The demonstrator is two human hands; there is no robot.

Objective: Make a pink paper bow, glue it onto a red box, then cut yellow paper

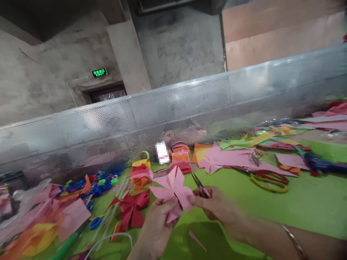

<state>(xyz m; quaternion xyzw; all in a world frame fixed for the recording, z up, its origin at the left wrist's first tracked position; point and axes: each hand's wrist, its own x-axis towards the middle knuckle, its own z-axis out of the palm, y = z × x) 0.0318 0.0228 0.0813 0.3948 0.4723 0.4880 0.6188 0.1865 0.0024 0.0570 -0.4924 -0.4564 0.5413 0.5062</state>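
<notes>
My left hand (158, 224) is closed on a folded pink paper flower (173, 191), held up over the green table (298, 206). My right hand (217, 207) pinches the flower's right side and also grips small scissors (199, 185), whose blades point up and to the left. A bracelet (292, 240) shows on my right wrist. A thin pink paper scrap (197, 241) lies on the table below the hands.
Red paper bows (132, 209) lie to the left, stacked bows (180, 157) behind. Pink sheets (230, 159), red-and-yellow scissors (268, 178) and a blue glue gun (322, 164) are to the right. Coloured scraps (40, 216) fill the left. A perforated metal barrier (189, 108) backs the table.
</notes>
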